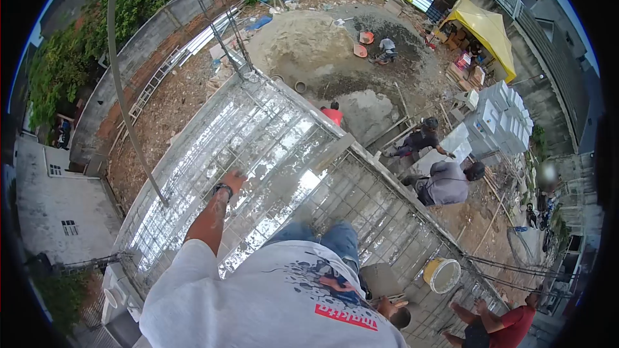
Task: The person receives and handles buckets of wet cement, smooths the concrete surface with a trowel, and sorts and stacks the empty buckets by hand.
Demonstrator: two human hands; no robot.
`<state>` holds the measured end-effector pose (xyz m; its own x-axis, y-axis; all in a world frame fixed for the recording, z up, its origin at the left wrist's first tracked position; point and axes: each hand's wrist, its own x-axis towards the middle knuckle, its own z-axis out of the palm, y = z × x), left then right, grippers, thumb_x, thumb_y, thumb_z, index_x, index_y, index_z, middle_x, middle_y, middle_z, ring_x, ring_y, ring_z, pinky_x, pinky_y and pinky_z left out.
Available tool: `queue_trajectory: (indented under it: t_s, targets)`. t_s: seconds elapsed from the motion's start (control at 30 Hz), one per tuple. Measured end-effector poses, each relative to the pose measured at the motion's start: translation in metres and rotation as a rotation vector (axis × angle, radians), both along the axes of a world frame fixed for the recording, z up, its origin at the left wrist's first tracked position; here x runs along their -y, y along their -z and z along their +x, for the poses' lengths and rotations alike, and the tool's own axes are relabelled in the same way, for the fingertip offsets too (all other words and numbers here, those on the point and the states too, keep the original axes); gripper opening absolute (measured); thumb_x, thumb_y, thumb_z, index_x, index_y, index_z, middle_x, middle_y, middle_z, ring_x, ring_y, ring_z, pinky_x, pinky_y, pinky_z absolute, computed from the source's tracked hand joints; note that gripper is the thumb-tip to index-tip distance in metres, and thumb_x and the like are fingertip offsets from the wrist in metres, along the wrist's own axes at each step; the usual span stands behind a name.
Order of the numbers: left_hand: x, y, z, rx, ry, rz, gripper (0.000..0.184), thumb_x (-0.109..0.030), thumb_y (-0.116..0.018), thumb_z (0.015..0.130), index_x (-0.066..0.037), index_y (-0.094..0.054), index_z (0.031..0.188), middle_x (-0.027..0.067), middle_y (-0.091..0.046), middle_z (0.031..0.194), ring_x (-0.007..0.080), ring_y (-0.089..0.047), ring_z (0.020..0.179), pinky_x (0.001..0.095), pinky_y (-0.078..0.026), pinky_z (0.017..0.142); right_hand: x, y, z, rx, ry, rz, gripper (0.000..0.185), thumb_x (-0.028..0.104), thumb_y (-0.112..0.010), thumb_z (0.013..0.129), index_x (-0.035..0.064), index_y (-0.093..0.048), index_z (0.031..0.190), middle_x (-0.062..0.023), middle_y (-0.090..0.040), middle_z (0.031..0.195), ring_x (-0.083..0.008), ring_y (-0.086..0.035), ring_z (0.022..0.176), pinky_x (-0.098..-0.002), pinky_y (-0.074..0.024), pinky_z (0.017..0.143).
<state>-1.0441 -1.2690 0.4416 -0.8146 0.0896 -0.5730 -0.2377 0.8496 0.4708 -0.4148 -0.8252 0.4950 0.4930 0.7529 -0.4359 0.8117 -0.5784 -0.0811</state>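
Note:
My left hand (235, 180), with a dark wristband, is stretched out over a wet slab covered by a metal rebar grid (258, 148). It holds nothing that I can see, and its fingers are slightly apart. My right hand cannot be made out beyond the white shirt. Below my body my jeans (338, 240) show, over the grid. A flat board (335, 153) lies across the slab near its long edge.
A yellow bucket (443, 275) stands at the lower right, near a person in red (514, 327). Another head shows beside my shirt. Two workers are beyond the slab's edge (412, 198). Upright rebar (225, 45) and a hose (122, 100) rise at the left. Stacked blocks (496, 116) stand below.

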Motion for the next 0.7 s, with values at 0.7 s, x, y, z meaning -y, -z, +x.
queue_trajectory:
  t_s: [0.7]
  targets:
    - [0.106, 0.028, -0.248, 0.192, -0.600, 0.204, 0.049, -0.031, -0.069, 0.086, -0.006, -0.055, 0.126, 0.0066, -0.065, 0.105, 0.0181, -0.063, 0.078, 0.0327, -0.051, 0.063, -0.077, -0.003, -0.687, -0.093, -0.990, 0.177, 0.057, 0.026, -0.079, 0.063, 0.0037, -0.045, 0.103, -0.0205, -0.058, 0.107, -0.0424, -0.060, 0.098, -0.0500, -0.0495, 0.083]
